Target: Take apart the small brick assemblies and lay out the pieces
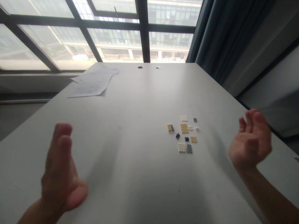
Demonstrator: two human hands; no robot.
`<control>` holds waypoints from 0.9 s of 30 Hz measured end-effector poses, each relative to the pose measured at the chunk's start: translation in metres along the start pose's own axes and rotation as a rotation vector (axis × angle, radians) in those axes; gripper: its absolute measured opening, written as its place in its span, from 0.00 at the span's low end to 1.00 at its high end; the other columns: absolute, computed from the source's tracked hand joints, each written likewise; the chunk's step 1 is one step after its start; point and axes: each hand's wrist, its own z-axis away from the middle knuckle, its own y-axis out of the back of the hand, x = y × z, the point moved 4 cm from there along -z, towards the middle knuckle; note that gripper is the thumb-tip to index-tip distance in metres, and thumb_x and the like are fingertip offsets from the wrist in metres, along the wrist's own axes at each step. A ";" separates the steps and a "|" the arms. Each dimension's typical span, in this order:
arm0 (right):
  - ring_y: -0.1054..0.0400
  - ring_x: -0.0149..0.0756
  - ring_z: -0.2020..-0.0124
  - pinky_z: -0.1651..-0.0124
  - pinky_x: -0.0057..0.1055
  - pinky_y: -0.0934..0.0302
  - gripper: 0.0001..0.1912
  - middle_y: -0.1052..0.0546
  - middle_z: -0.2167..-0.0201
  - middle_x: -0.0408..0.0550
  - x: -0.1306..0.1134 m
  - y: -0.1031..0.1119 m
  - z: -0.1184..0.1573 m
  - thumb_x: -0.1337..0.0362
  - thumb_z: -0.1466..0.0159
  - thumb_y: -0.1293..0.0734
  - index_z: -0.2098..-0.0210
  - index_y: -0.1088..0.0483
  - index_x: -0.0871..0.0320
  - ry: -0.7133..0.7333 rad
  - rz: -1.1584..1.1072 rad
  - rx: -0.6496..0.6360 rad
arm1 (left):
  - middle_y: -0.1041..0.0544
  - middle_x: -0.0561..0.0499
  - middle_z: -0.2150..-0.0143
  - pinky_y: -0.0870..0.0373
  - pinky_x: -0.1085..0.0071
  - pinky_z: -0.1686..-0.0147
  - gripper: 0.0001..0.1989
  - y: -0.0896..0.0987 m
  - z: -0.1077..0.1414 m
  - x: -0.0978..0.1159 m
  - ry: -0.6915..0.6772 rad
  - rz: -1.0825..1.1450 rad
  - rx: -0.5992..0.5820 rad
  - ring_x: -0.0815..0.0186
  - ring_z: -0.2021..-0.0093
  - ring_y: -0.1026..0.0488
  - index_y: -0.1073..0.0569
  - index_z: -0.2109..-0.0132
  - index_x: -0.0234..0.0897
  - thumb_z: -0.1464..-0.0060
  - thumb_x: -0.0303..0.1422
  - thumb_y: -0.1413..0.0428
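Smooth white tabletop [140, 105] under small studded bricks [184, 128]

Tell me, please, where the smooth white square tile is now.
In the head view, the white square tile lies right of centre on the table, just beyond the largest tan plate and left of a small grey piece.

Smooth white table, soft sheen; paper sheets.

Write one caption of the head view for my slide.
Two open hands flank small building bricks on a white table.
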 end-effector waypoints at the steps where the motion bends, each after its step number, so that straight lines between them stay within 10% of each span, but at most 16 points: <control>1: 0.54 0.54 0.32 0.34 0.58 0.56 0.35 0.42 0.34 0.47 -0.015 -0.006 0.003 0.40 0.38 0.41 0.36 0.41 0.48 0.110 0.024 -0.134 | 0.34 0.57 0.39 0.36 0.39 0.41 0.50 0.002 0.005 0.013 -0.195 -0.104 -0.076 0.43 0.30 0.62 0.38 0.41 0.60 0.73 0.72 0.48; 5: 0.63 0.62 0.31 0.32 0.60 0.64 0.55 0.56 0.29 0.49 -0.058 -0.046 0.047 0.30 0.45 0.43 0.30 0.63 0.54 0.420 0.187 -0.959 | 0.48 0.49 0.30 0.57 0.39 0.35 0.60 -0.033 0.032 0.050 -0.723 -0.322 -0.560 0.39 0.30 0.60 0.57 0.30 0.51 0.66 0.67 0.44; 9: 0.63 0.54 0.30 0.30 0.50 0.68 0.54 0.54 0.30 0.58 -0.059 -0.076 0.106 0.36 0.41 0.39 0.30 0.64 0.63 0.481 0.201 -1.517 | 0.57 0.40 0.29 0.60 0.48 0.33 0.57 -0.082 0.047 0.045 -0.688 -0.424 -0.890 0.45 0.30 0.57 0.67 0.30 0.38 0.53 0.64 0.51; 15: 0.63 0.51 0.30 0.30 0.48 0.68 0.53 0.56 0.31 0.62 -0.041 -0.086 0.137 0.35 0.40 0.42 0.30 0.61 0.65 0.264 0.212 -1.727 | 0.61 0.41 0.28 0.62 0.51 0.32 0.51 -0.102 0.067 0.022 -0.552 -0.424 -1.062 0.50 0.29 0.60 0.68 0.30 0.39 0.47 0.61 0.54; 27: 0.62 0.53 0.30 0.30 0.50 0.68 0.52 0.56 0.31 0.61 -0.040 -0.085 0.138 0.35 0.40 0.41 0.30 0.61 0.63 0.253 0.218 -1.725 | 0.60 0.41 0.28 0.62 0.51 0.32 0.49 -0.102 0.067 0.023 -0.540 -0.433 -1.062 0.51 0.29 0.60 0.66 0.30 0.40 0.46 0.61 0.54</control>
